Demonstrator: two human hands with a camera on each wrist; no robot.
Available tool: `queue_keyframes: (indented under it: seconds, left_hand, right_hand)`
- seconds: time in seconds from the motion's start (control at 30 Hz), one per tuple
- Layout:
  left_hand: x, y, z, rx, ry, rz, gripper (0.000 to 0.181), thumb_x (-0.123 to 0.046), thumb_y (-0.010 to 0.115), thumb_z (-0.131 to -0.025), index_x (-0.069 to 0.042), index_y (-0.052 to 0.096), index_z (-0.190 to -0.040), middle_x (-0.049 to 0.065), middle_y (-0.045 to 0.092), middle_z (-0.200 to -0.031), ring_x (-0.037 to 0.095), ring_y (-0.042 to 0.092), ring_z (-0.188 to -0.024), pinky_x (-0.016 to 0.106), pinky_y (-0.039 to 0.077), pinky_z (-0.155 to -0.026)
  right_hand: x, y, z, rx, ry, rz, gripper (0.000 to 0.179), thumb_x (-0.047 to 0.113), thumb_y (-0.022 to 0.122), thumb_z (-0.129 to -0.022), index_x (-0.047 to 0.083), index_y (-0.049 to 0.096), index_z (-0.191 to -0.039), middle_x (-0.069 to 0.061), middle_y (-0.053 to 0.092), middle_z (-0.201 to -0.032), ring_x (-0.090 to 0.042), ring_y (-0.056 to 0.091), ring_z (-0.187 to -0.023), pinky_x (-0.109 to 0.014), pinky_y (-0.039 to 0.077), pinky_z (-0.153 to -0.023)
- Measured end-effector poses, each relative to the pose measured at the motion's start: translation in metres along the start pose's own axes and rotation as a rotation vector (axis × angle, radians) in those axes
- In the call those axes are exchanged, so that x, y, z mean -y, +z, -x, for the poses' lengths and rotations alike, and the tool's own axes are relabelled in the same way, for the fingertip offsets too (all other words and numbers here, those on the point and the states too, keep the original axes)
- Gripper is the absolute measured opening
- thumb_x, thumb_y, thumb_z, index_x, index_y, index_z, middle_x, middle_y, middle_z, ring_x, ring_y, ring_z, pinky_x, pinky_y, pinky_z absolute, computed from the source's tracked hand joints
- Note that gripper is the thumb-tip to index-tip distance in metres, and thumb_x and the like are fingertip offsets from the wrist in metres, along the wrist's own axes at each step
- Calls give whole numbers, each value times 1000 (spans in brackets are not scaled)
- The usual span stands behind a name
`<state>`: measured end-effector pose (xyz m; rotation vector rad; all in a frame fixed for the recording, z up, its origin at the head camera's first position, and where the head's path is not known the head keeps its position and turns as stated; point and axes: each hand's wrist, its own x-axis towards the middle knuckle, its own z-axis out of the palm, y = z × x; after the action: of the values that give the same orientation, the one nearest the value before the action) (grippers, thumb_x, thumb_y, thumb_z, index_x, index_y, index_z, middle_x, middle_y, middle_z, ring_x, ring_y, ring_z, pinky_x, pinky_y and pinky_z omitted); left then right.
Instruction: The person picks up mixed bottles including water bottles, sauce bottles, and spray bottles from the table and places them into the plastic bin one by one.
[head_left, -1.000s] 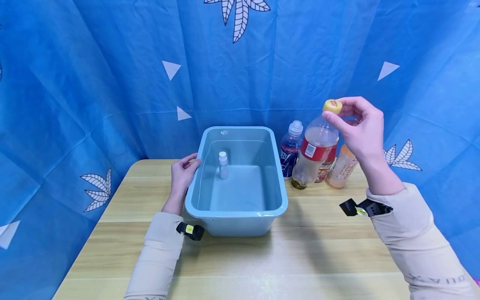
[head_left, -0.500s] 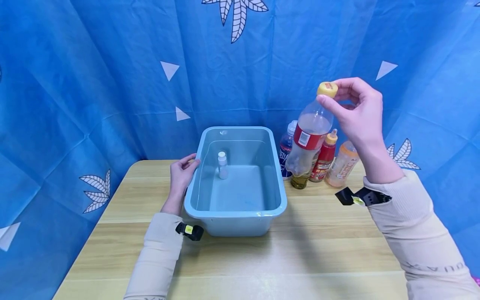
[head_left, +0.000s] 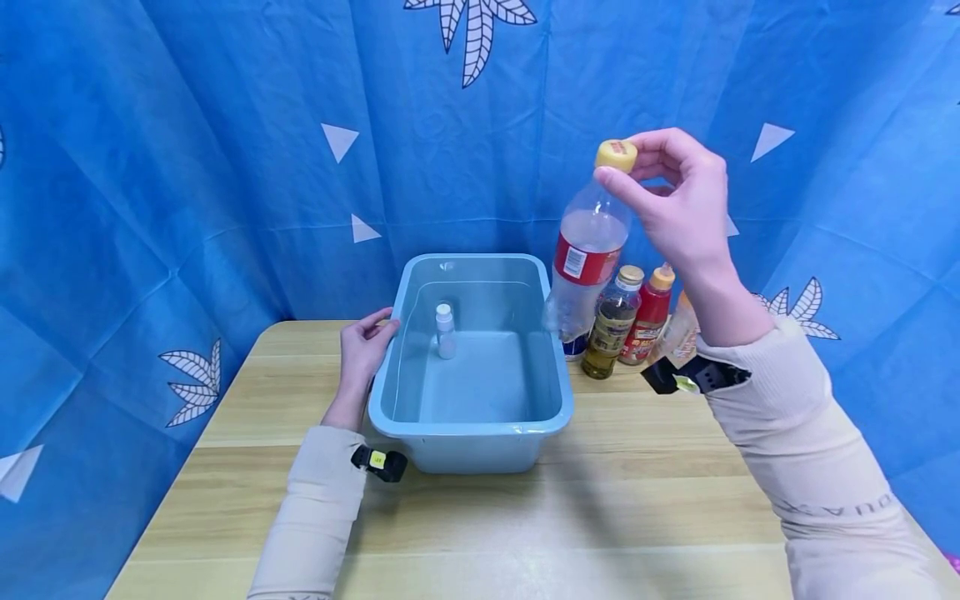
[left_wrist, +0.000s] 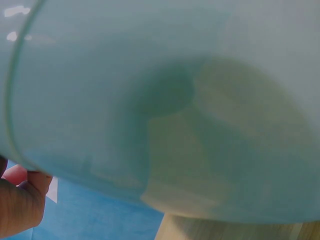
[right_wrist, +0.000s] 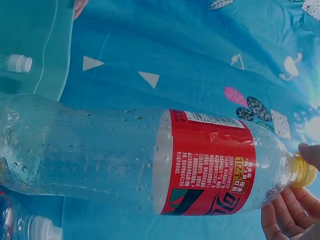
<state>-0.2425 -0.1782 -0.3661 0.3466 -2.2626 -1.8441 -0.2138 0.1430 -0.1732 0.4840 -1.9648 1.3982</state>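
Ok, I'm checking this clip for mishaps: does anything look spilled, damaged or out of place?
Nothing stands out: no spill or damage shows on the visible tabletop or tub. The clear red-labelled bottle tilts, but the right hand holds it by its yellow cap, so that seems ordinary.

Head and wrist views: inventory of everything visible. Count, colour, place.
large bottle: 1, clear, red label, yellow cap, in the air by tub's right side
tub: 1, pale blue, on table
small bottle: 1, whitish, white cap, inside tub
blue-labelled bottle: 1, right of tub, mostly hidden
olive bottle: 1, gold cap, right of that
red bottle: 1, yellow cap, next right
orange-capped bottle: 1, pale body, rightmost, partly hidden
table: 1, light wood, underneath
cloth: count unclear, blue, patterned, behind
wrist cameras: 2, black, one per wrist
sleeves: 2, off-white, on both arms
hands: 2, bare; left hand at tub's left rim, right hand pinching yellow cap
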Motion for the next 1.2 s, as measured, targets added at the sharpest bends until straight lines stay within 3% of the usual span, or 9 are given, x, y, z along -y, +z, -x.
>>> queue_keyframes:
  seconds: [0.43,0.7,0.93,1.2]
  left_hand:
    - [0,0,0,-8,11,-7,37,-25,56,-87,-9,55,-121,14,58,-106,20,56,-84,25,50,-72]
    - [-1,0,1,-8,10,-10,37,-23,56,-87,-9,55,-121,13,58,-107,20,56,-85,24,49,-72]
    - [-1,0,1,-18,17,-13,36,-23,56,-87,-9,56,-120,14,59,-105,20,57,-83,26,50,-72]
    - [0,0,1,-2,4,-4,38,-25,56,-87,-9,55,-122,13,58,-109,21,56,-88,28,49,-75]
  right_hand:
    - [5,30,-7,47,3,-50,28,15,71,-74,2,62,-97,-3,60,-86,-16,54,-79,-23,43,-73]
    - [27,46,2,81,27,-69,25,10,68,-77,-5,60,-96,-9,60,-85,-17,54,-77,-23,43,-73]
    - [-7,64,-5,97,32,-72,31,20,71,-75,0,61,-97,-7,60,-87,-16,54,-78,-24,44,-74]
    - [-16,85,-1,121,51,-87,32,19,71,-75,0,61,-98,-11,61,-90,-18,55,-79,-25,44,-73]
